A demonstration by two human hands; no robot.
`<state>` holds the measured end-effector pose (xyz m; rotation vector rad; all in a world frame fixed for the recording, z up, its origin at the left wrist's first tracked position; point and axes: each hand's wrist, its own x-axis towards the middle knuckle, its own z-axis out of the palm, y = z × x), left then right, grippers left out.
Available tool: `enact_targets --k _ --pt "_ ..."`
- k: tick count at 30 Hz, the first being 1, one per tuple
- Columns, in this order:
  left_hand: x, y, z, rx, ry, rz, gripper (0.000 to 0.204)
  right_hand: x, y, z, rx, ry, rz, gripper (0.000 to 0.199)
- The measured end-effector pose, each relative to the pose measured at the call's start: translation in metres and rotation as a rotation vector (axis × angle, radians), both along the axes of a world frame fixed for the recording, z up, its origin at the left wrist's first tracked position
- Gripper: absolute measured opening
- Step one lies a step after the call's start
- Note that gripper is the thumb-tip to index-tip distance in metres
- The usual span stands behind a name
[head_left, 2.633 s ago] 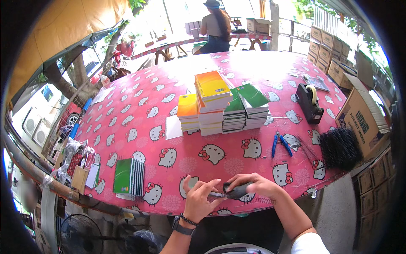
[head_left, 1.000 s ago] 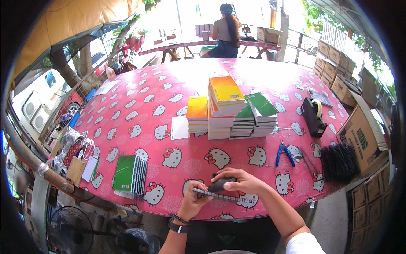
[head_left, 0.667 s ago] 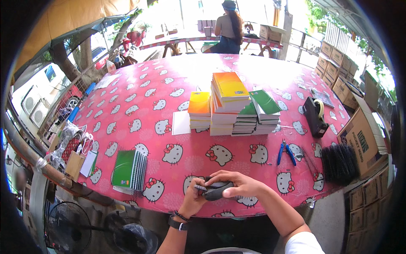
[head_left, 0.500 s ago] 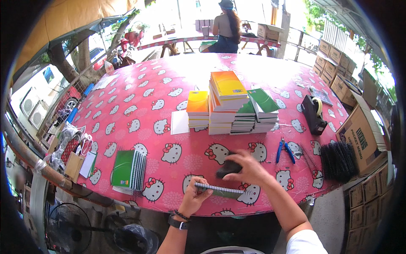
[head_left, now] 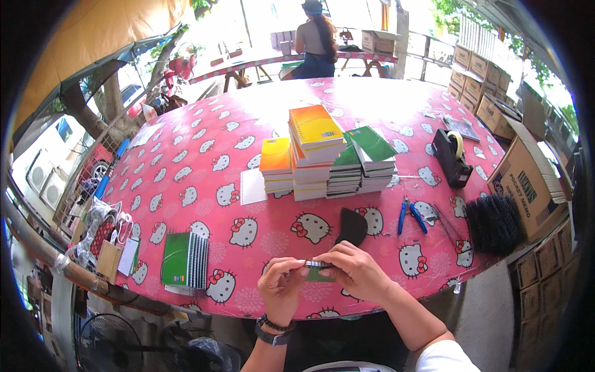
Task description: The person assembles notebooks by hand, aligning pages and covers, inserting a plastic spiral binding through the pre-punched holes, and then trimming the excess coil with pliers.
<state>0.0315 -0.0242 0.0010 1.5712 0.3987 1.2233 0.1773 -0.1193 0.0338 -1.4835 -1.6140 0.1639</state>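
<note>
Both hands hold a small green spiral notebook (head_left: 320, 274) above the table's near edge. My left hand (head_left: 282, 282) pinches one end of its wire-bound edge, and my right hand (head_left: 356, 270) grips the other end. Much of the cover is hidden by the fingers. Just beyond my right hand, a flat black piece (head_left: 352, 227) of unclear kind lies on the pink cartoon-print tablecloth (head_left: 273, 248). To the left sits a pile of green spiral notebooks (head_left: 178, 259). Farther ahead, orange-covered notebooks (head_left: 316, 126) and green ones (head_left: 374, 146) are stacked beside a white sheet (head_left: 253, 186).
Blue-handled pliers (head_left: 411, 216), a black tape dispenser (head_left: 452, 158) and a heap of black binding coils (head_left: 494, 224) are on the right, near an open carton (head_left: 527, 180). Scissors (head_left: 124, 224) lie far left. Beyond, a person (head_left: 316, 43) is at another table.
My right hand has let go of the black piece, leaving it on the table, and now grips the notebook's right end. The notebook has come nearer to me. The view has shifted slightly.
</note>
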Motion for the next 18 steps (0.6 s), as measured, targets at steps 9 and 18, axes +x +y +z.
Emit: enact_targets --k 9,18 --pt "-0.006 -0.009 -0.001 -0.014 0.048 0.009 0.013 -0.011 0.002 -0.001 0.059 0.181 0.036 0.027" --pt "-0.009 -0.013 0.001 0.048 0.1 -0.031 0.019 -0.014 -0.005 0.002 -0.059 0.524 0.057 0.023"
